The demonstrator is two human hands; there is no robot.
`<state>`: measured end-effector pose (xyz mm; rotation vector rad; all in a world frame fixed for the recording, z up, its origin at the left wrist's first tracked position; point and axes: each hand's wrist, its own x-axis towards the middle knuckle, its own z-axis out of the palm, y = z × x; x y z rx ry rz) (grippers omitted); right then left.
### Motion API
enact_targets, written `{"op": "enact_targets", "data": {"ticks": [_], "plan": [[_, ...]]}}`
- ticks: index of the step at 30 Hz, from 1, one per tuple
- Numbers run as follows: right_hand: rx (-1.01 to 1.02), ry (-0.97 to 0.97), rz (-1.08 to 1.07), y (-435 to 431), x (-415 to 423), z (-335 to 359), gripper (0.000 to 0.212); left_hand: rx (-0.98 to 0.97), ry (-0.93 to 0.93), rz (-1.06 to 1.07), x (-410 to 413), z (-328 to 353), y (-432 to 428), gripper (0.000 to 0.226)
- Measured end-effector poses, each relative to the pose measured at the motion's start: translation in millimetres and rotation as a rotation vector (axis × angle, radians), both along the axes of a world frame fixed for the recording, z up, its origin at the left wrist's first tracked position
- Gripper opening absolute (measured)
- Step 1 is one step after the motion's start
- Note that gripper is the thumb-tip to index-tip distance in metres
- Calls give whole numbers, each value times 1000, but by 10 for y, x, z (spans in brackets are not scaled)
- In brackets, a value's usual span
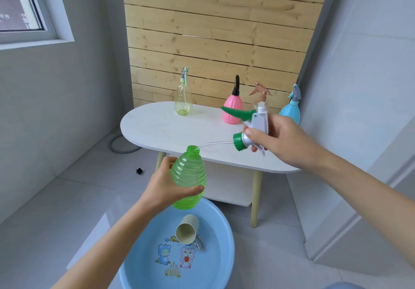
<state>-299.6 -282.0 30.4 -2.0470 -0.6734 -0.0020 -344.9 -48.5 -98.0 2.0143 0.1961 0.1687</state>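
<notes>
My left hand (pixel 165 186) grips a ribbed green plastic bottle (pixel 188 174) around its body, open neck tilted up to the right, above a blue basin (pixel 221 225). My right hand (pixel 278 138) holds the white spray head (pixel 258 123) with its green trigger and green screw cap (pixel 238 141), off the bottle. The head's thin clear tube (pixel 213 143) runs left, its tip at the bottle's mouth.
A beige cup (pixel 187 229) lies on its side in the basin's water. On the white oval table (pixel 157 124) stand a clear yellowish spray bottle (pixel 183 100), a pink bottle (pixel 232 106), a brown-topped sprayer (pixel 260 93) and a blue sprayer (pixel 292 106). A small black block (pixel 139 171) lies on the floor.
</notes>
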Motion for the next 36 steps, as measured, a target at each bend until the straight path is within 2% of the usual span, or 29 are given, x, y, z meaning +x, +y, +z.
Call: {"op": "enact_targets", "data": {"ticks": [7,16,20,25,27,33,36], "plan": [[-186,-69,74,458,190,183,12,-4,-32,-9,15,39,38,87],[-363,1,232,915,440,197,21,25,-96,-6,70,69,129,83],[-355,8,255,1014,494,201,17,23,-121,-5,114,63,163,75],[-349,35,279,1093,533,220,19,19,-130,5,121,82,216,73],[-355,55,300,1114,543,232,12,32,-142,5,116,95,235,71],[-368,72,296,1145,593,350,20,78,-153,12,89,127,282,75],[-398,83,313,1188,582,342,16,82,-160,16,64,136,293,74]]}}
